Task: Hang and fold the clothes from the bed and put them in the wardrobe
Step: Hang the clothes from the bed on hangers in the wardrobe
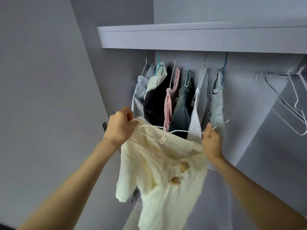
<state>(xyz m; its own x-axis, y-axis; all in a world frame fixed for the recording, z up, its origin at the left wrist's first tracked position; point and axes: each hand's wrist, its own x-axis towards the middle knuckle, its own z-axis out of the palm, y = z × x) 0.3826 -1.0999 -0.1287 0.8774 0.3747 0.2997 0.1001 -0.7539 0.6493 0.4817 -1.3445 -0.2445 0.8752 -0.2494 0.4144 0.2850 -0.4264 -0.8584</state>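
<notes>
Your left hand (120, 124): fingers curled, pinching the cream blouse (164, 176) at its shoulder, where one end of the white wire hanger (182, 131) sits inside it.

Your right hand (211, 141): fingers closed round the hanger's neck, just below its hook.

Cream blouse: held up in front of the open wardrobe (199, 37), half on the hanger, collar label showing, two tan buttons down the front, body hanging loose between your forearms.

Behind it: hung garments (174, 97) in a row under the wardrobe shelf, striped, dark, pink, grey-green, white and pale blue.

Far right: empty white hangers (292, 100), bunched together.
</notes>
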